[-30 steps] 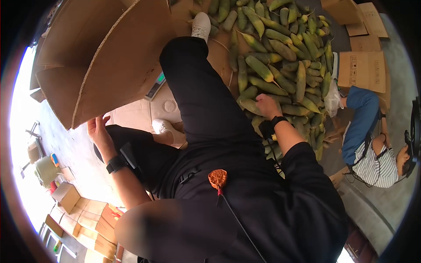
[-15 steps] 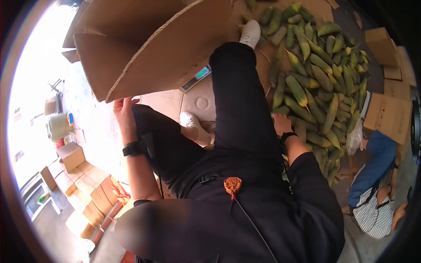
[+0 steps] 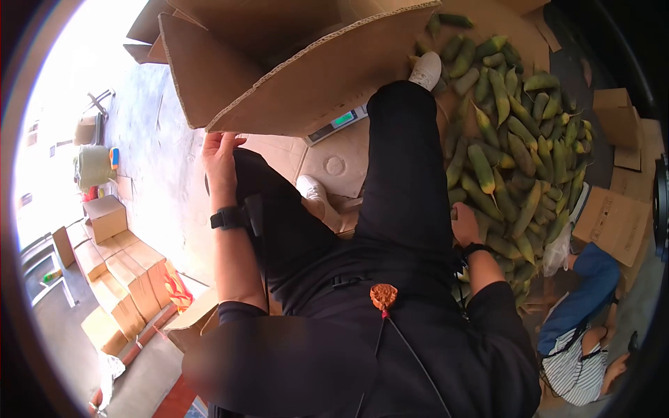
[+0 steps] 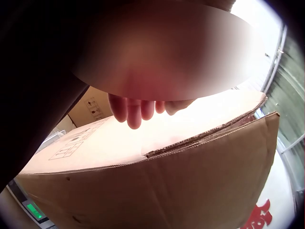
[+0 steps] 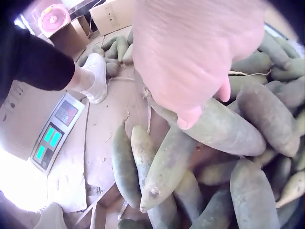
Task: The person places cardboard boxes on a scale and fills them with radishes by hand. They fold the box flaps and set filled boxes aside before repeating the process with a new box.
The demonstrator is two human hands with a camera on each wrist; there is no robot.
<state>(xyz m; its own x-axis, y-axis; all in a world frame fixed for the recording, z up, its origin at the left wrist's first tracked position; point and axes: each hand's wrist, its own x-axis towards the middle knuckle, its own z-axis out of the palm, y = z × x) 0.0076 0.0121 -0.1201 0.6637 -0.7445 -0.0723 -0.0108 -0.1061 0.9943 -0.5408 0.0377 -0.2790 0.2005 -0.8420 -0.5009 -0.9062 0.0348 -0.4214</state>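
My right hand (image 3: 467,224) is beside my thigh at the near edge of a heap of green radishes (image 3: 519,143). In the right wrist view its fingers curl over a thick, pale green radish (image 5: 233,130), with more radishes lying under and around it. My left hand (image 3: 221,167) is by my other knee, fingertips at the lower edge of a large cardboard box (image 3: 306,87). Seen from the left wrist, the loose fingers (image 4: 135,117) hang over the bright box flap (image 4: 209,117) and grip nothing; the rest of that hand is blurred.
A scale (image 5: 56,131) with a lit green display stands by the box, partly hidden under it in the head view. Stacked cartons (image 3: 125,279) are at the left. On the right a person in a striped top (image 3: 575,366) sits near another carton (image 3: 610,226).
The head view has turned, so box and radishes sit further right. My right hand has drawn a little toward my thigh. My left hand has stayed by the box edge.
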